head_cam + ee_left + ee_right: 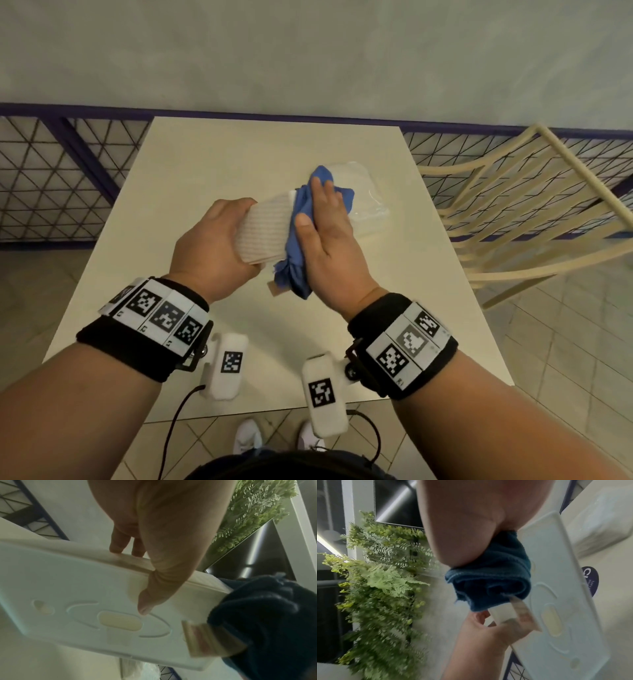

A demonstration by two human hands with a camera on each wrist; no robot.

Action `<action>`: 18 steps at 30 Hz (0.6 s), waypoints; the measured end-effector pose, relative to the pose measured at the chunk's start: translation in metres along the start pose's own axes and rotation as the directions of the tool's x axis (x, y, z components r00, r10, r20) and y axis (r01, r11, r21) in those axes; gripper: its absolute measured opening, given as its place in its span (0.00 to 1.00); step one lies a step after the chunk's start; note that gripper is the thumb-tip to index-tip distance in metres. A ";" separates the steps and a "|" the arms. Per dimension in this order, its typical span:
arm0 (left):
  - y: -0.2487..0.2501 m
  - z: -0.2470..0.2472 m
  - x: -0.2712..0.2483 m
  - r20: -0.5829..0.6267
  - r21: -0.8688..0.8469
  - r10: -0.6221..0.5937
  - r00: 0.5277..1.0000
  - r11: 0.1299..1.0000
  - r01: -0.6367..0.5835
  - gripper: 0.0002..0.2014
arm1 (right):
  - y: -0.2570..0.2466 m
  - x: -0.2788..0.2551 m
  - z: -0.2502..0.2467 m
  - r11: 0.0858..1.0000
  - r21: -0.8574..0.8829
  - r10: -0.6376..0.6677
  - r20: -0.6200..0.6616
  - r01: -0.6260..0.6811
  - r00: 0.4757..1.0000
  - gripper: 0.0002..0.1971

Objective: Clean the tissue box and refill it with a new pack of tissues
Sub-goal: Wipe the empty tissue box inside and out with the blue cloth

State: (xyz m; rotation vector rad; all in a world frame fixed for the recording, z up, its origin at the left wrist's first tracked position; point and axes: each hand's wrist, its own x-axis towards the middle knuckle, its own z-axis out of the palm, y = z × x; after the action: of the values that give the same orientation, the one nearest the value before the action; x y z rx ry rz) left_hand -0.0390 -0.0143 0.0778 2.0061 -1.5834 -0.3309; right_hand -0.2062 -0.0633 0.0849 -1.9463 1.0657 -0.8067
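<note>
1. The tissue box, cream with a ribbed side, is lifted above the middle of the pale surface.
2. The left hand grips the box at its 9 o'clock end; in the left wrist view the thumb lies on the white underside and the fingers curl over the far edge.
3. The right hand presses a blue cloth flat against the box's 3 o'clock end, its fingers straight and laid along the cloth.
4. The cloth bunches and hangs below the palm toward 6 o'clock; a small beige tab pokes out beside it under the box.
5. A clear-wrapped pack of tissues lies on the surface at 2 o'clock from the box, partly hidden behind the right hand.
6. A cream slatted chair stands at 3 o'clock of the surface.
7. Green foliage shows in the right wrist view.
</note>
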 end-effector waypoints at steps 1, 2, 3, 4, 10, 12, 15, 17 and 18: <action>-0.001 0.000 0.000 -0.003 -0.011 0.000 1.000 1.000 0.000 0.34 | 0.002 0.000 -0.001 0.999 -0.001 -0.036 0.013 0.036 0.999 0.30; -0.002 0.000 -0.002 -0.014 -0.019 0.009 1.000 1.000 -0.009 0.34 | 0.008 0.001 -0.004 0.999 0.011 -0.052 0.025 0.052 0.998 0.29; -0.003 -0.001 -0.004 -0.030 -0.023 0.022 0.999 0.999 -0.023 0.34 | 0.015 0.002 -0.009 0.998 0.038 -0.041 0.027 0.040 0.999 0.29; -0.005 -0.002 -0.006 -0.050 -0.028 0.032 0.998 0.999 -0.033 0.34 | 0.022 0.004 -0.015 0.997 0.082 -0.001 0.016 0.000 1.000 0.28; -0.008 0.000 -0.011 -0.049 -0.042 0.001 0.999 0.999 -0.003 0.35 | 0.031 0.014 -0.021 0.940 0.148 0.309 0.024 -0.309 0.951 0.26; -0.009 0.003 -0.009 -0.033 -0.016 -0.017 0.999 1.000 0.017 0.35 | 0.023 0.012 -0.011 0.967 0.089 0.239 -0.006 -0.237 0.971 0.30; -0.009 0.007 -0.008 -0.041 0.053 -0.039 0.998 0.998 0.041 0.33 | 0.006 0.000 0.010 0.989 -0.056 0.138 0.037 -0.136 0.990 0.30; -0.007 0.011 -0.010 -0.051 0.081 -0.054 0.997 0.995 0.058 0.31 | -0.002 -0.009 0.021 0.994 -0.046 0.105 0.078 -0.102 0.991 0.32; -0.006 0.013 -0.011 -0.069 0.089 -0.054 0.996 0.994 0.060 0.30 | -0.001 -0.009 0.025 0.995 -0.047 0.086 0.079 -0.082 0.993 0.33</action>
State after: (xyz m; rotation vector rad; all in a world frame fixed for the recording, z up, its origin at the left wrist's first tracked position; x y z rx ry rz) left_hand -0.0435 -0.0064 0.0625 2.1125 -1.5277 -0.2146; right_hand -0.1905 -0.0470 0.0713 -1.9396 1.1174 -0.6584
